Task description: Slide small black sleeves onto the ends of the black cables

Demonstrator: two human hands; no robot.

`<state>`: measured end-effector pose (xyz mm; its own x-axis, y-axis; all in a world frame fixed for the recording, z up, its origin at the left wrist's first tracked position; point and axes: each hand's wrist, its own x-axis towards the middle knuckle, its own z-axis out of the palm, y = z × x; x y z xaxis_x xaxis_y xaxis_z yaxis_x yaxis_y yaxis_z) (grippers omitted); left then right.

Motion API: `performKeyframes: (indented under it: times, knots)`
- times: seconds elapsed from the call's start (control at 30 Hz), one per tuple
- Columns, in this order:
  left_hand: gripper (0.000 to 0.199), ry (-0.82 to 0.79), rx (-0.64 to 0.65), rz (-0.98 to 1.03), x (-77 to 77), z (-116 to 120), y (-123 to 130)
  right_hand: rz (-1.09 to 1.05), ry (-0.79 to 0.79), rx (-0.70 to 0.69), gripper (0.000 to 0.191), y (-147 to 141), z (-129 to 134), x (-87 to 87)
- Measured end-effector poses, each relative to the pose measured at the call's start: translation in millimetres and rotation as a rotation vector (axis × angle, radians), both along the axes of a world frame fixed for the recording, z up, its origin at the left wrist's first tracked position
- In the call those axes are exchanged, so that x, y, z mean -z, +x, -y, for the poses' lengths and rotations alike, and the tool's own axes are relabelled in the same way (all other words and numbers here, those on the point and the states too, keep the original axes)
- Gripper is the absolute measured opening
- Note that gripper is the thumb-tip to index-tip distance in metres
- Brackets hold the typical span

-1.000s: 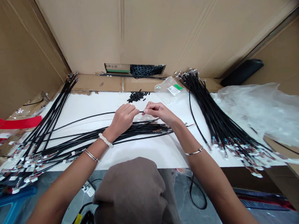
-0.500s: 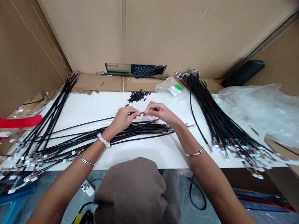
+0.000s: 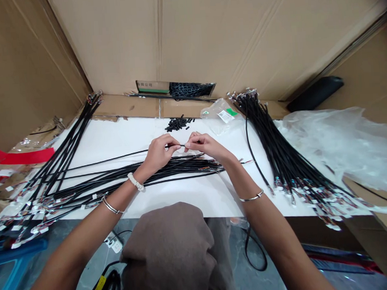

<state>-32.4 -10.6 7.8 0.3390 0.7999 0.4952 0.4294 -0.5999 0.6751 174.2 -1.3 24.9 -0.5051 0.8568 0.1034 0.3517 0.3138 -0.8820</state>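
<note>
A single black cable (image 3: 124, 156) runs from the left across the white table to my hands. My left hand (image 3: 162, 150) pinches it near its end. Fingertips of my right hand (image 3: 205, 145) close on the same dark end, close beside the left fingertips; the exact tip is hidden. Just beyond my hands lies a small pile of short black tubes (image 3: 178, 123). Nearer to me, below my hands, a bundle of black cables (image 3: 168, 169) with bare coloured wire ends lies across the table.
A thick bundle of black cables (image 3: 280, 148) with white connectors fans out at the right, beside clear plastic sheeting (image 3: 352, 138). More cables (image 3: 76, 135) lie at the left. A labelled plastic bag (image 3: 223, 115) sits at the back. Cardboard walls (image 3: 192, 39) enclose the table (image 3: 184, 201).
Both hands have shifted very slightly up and left with the cable. A loose black tube near my left hand is no longer visible.
</note>
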Motion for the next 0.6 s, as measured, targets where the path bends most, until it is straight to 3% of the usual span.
performKeyframes:
  times: [0.37, 0.6]
  knots:
    - [0.013, 0.144, 0.008, -0.037, -1.1, 0.8, -0.9, -0.012, -0.032, 0.028, 0.035, -1.5, 1.3, -0.1]
    - [0.012, 0.12, -0.008, -0.032, -1.3, -1.4, -2.1, -0.012, 0.175, 0.205, 0.029, 1.1, 1.4, -3.7]
